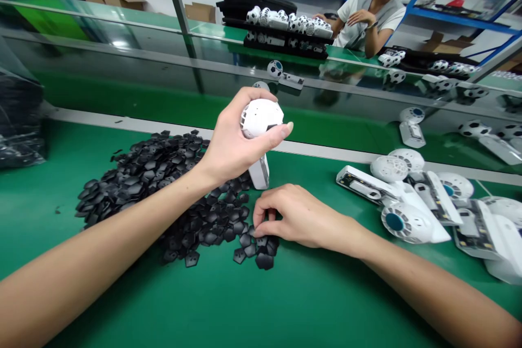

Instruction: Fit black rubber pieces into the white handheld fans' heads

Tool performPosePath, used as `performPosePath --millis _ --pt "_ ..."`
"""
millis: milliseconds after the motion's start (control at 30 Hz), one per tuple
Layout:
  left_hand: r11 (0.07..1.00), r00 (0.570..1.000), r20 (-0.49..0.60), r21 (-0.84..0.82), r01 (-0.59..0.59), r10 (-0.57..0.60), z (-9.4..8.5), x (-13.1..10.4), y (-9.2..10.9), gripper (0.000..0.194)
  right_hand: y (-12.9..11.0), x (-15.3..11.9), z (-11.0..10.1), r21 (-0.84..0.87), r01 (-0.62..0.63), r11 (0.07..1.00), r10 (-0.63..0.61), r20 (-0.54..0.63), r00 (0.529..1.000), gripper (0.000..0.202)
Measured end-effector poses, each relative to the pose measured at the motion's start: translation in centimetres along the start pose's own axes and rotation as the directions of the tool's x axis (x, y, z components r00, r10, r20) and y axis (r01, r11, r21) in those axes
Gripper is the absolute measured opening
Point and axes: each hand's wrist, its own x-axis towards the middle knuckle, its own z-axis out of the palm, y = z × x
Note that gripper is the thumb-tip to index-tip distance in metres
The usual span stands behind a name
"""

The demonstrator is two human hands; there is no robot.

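Observation:
My left hand is raised above the bench, wrapped around a white ball-shaped housing with small holes and one black patch near my thumb. A white rectangular body shows below that hand, partly hidden by it. Lower down, my right hand is in a pinch on a black pentagon piece at the edge of the loose pieces. My fingertips partly cover it. The large heap of black pentagon pieces spreads behind and under my left forearm.
At right lie several white ball-headed units with exposed circuit boards. Beyond a pale rail, a dark green conveyor carries more units. Across it, a person sits near stacked black trays. A dark plastic bag stands at left.

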Motion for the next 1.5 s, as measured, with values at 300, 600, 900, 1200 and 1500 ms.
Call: performPosePath --millis 300,600,900,1200,1500 --pt "0.994 0.993 -0.052 -0.038 0.1 -0.102 -0.1 -0.1 0.1 0.041 0.0 -0.2 0.5 -0.076 0.009 0.997 -0.013 -0.05 0.999 0.012" --pt "0.997 0.996 -0.055 0.02 0.071 -0.07 -0.3 -0.1 -0.1 0.039 0.7 -0.4 -0.3 0.161 0.156 0.975 -0.125 -0.19 0.974 0.018" --pt "0.998 0.997 -0.049 0.038 0.053 -0.051 -0.8 0.1 -0.5 0.038 1.0 -0.9 -2.3 0.253 0.34 0.906 -0.183 -0.491 0.852 0.007" --pt "0.933 0.991 -0.033 0.333 0.134 -0.131 -2.3 1.2 0.8 0.041 0.9 -1.0 -3.7 0.419 0.381 0.824 -0.034 -0.634 0.772 0.01" --pt "0.926 0.927 -0.011 -0.057 0.374 -0.375 -1.7 1.3 2.6 0.033 0.7 -1.1 -4.5 0.284 0.368 0.885 -0.031 -0.755 0.655 0.01"
